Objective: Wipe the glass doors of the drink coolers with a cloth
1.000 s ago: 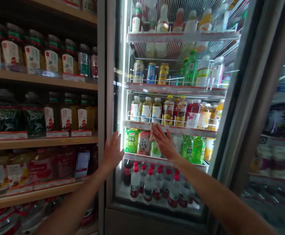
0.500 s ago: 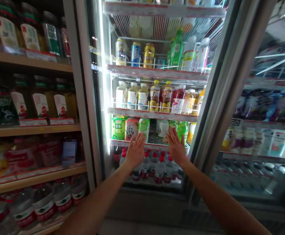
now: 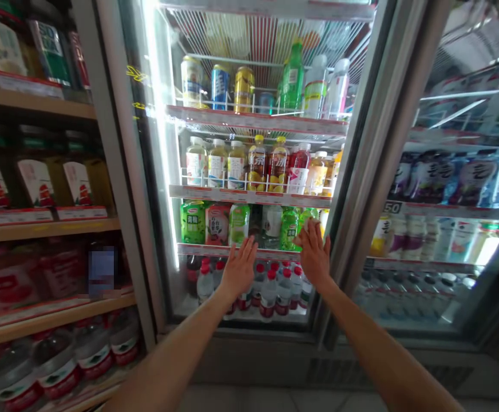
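My left hand (image 3: 238, 268) reaches forward with its fingers stretched out and holds nothing. It is in front of the lower shelf edge, below a green drink bottle (image 3: 239, 222). Further right, my right hand (image 3: 317, 257) is raised with its fingers spread, in front of the green bottles (image 3: 290, 226) at the shelf's right end. Both hands are at the glass front of a lit drinks fridge (image 3: 253, 199); whether the fingertips touch the glass I cannot tell. A pale patch by the right fingertips looks like a reflection.
Inside the fridge, cans (image 3: 244, 88) and bottles stand on wire shelves, with red-capped water bottles (image 3: 268, 294) at the bottom. Wooden shelves (image 3: 52, 226) of drinks are on the left. Past the metal door frame (image 3: 382, 143), another fridge section (image 3: 438, 212) stands on the right.
The view has turned slightly right, so the fridge and shelves appear further left. My right hand has moved right across the fridge front, further from my left hand. Both hands stay open.
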Demonstrator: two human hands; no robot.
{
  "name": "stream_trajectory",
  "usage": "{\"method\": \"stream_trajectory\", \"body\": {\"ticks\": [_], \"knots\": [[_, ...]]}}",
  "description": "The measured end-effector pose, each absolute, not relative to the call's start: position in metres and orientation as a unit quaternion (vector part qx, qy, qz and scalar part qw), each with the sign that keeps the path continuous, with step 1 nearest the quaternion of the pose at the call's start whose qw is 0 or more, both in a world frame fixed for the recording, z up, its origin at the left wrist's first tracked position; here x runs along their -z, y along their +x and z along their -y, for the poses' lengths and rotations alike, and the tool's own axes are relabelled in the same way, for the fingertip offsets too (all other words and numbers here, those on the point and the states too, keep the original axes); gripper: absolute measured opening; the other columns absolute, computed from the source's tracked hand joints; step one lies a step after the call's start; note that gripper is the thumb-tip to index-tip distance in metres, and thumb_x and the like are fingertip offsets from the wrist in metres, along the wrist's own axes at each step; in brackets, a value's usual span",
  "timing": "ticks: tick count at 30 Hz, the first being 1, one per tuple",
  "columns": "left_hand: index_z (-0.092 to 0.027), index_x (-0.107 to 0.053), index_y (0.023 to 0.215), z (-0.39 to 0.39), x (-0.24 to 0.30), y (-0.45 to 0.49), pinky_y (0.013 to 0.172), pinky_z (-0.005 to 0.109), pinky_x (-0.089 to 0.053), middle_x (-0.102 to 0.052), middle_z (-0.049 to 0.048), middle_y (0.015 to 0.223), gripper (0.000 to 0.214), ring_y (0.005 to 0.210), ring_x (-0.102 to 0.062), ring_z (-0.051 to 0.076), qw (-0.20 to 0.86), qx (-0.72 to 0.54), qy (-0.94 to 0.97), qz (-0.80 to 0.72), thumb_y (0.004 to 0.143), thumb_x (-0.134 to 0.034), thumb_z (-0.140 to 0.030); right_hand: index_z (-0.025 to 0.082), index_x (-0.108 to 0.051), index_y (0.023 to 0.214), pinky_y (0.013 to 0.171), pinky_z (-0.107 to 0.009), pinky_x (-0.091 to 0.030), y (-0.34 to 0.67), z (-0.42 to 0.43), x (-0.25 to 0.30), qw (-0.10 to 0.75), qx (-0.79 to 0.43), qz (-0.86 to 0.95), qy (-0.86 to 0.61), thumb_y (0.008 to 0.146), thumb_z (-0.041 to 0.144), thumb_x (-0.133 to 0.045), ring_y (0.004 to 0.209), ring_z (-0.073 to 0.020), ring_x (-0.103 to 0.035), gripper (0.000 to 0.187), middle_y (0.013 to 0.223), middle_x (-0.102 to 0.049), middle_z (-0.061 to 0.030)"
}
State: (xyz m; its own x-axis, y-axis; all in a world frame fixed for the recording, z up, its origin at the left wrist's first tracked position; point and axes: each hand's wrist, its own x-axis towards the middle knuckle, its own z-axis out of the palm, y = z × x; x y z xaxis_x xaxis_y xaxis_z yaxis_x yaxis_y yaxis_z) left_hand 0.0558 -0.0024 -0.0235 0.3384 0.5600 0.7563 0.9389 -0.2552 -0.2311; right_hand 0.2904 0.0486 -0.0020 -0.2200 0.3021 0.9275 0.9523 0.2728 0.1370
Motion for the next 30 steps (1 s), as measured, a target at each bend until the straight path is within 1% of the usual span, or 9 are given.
{"method": "stream_trajectory", "body": {"ticks": [5, 7, 11, 13, 17, 20, 22, 27, 30], "knots": [[-0.011, -0.033, 0.136, 0.003, 0.032, 0.058, 0.110, 0.046, -0.020, -0.026, 0.0102, 0.147, 0.056, 0.137, -0.023, 0.022, 0.345, 0.273, -0.748, 0.498, 0.081, -0.038, -0.018, 0.021, -0.024, 0.142, 0.107, -0.052, -0.021, 0.308, -0.034, 0.064, 0.388, 0.383, 0.676, -0.495, 0.085, 0.011, -0.036, 0.137, -0.0236, -0.022, 0.060, 0.143, -0.036, -0.0131], [-0.010, -0.033, 0.136, 0.003, 0.031, 0.057, 0.110, 0.046, -0.020, -0.025, 0.0104, 0.147, 0.057, 0.137, -0.023, 0.022, 0.343, 0.268, -0.750, 0.498, 0.081, -0.038, -0.018, 0.021, -0.025, 0.142, 0.106, -0.052, -0.023, 0.313, -0.036, 0.056, 0.389, 0.384, 0.675, -0.497, 0.085, 0.012, -0.038, 0.137, -0.0245, -0.023, 0.059, 0.143, -0.037, -0.0137], [-0.010, -0.032, 0.137, 0.001, 0.022, 0.055, 0.111, 0.047, -0.018, -0.026, 0.0110, 0.147, 0.057, 0.137, -0.022, 0.022, 0.339, 0.269, -0.745, 0.508, 0.081, -0.038, -0.019, 0.017, -0.027, 0.141, 0.104, -0.050, -0.029, 0.322, -0.051, 0.001, 0.444, 0.389, 0.631, -0.505, 0.086, 0.015, -0.038, 0.137, -0.0273, -0.021, 0.056, 0.147, -0.027, -0.0163], [-0.010, -0.032, 0.137, 0.000, 0.020, 0.055, 0.111, 0.046, -0.018, -0.027, 0.0110, 0.147, 0.057, 0.137, -0.023, 0.022, 0.337, 0.275, -0.739, 0.514, 0.081, -0.038, -0.019, 0.016, -0.025, 0.142, 0.103, -0.048, -0.031, 0.325, -0.056, -0.009, 0.461, 0.397, 0.621, -0.494, 0.086, 0.015, -0.038, 0.137, -0.0277, -0.021, 0.057, 0.148, -0.024, -0.0162], [-0.011, -0.034, 0.136, 0.000, 0.021, 0.053, 0.111, 0.046, -0.017, -0.028, 0.0108, 0.146, 0.057, 0.137, -0.023, 0.022, 0.340, 0.282, -0.734, 0.516, 0.080, -0.039, -0.019, 0.018, -0.018, 0.144, 0.102, -0.047, -0.034, 0.329, -0.049, 0.031, 0.438, 0.411, 0.638, -0.481, 0.085, 0.012, -0.037, 0.137, -0.0270, -0.022, 0.062, 0.150, -0.021, -0.0143], [-0.011, -0.035, 0.136, -0.002, 0.019, 0.048, 0.111, 0.046, -0.017, -0.029, 0.0106, 0.146, 0.056, 0.136, -0.024, 0.022, 0.344, 0.287, -0.730, 0.516, 0.080, -0.039, -0.019, 0.019, -0.018, 0.144, 0.103, -0.048, -0.033, 0.328, -0.043, 0.052, 0.421, 0.403, 0.646, -0.492, 0.085, 0.011, -0.036, 0.137, -0.0262, -0.022, 0.062, 0.149, -0.021, -0.0141], [-0.011, -0.036, 0.135, -0.004, 0.014, 0.043, 0.111, 0.046, -0.016, -0.029, 0.0112, 0.146, 0.057, 0.136, -0.024, 0.023, 0.345, 0.297, -0.723, 0.520, 0.079, -0.040, -0.019, 0.019, -0.020, 0.143, 0.104, -0.050, -0.030, 0.324, -0.045, 0.034, 0.425, 0.395, 0.647, -0.495, 0.085, 0.014, -0.038, 0.138, -0.0262, -0.020, 0.061, 0.149, -0.023, -0.0141], [-0.011, -0.033, 0.137, -0.012, -0.005, 0.034, 0.111, 0.047, -0.016, -0.028, 0.0126, 0.146, 0.062, 0.137, -0.023, 0.025, 0.350, 0.335, -0.698, 0.528, 0.076, -0.042, -0.017, 0.019, -0.024, 0.141, 0.106, -0.053, -0.025, 0.313, -0.061, -0.044, 0.476, 0.386, 0.625, -0.484, 0.086, 0.017, -0.037, 0.139, -0.0255, -0.016, 0.057, 0.149, -0.024, -0.0144], [-0.011, -0.028, 0.139, -0.014, -0.009, 0.031, 0.110, 0.049, -0.017, -0.028, 0.0133, 0.146, 0.065, 0.137, -0.022, 0.025, 0.354, 0.355, -0.689, 0.524, 0.075, -0.041, -0.016, 0.019, -0.024, 0.142, 0.107, -0.053, -0.024, 0.312, -0.058, -0.034, 0.469, 0.387, 0.637, -0.474, 0.086, 0.015, -0.036, 0.139, -0.0252, -0.015, 0.057, 0.149, -0.023, -0.0138]]}}
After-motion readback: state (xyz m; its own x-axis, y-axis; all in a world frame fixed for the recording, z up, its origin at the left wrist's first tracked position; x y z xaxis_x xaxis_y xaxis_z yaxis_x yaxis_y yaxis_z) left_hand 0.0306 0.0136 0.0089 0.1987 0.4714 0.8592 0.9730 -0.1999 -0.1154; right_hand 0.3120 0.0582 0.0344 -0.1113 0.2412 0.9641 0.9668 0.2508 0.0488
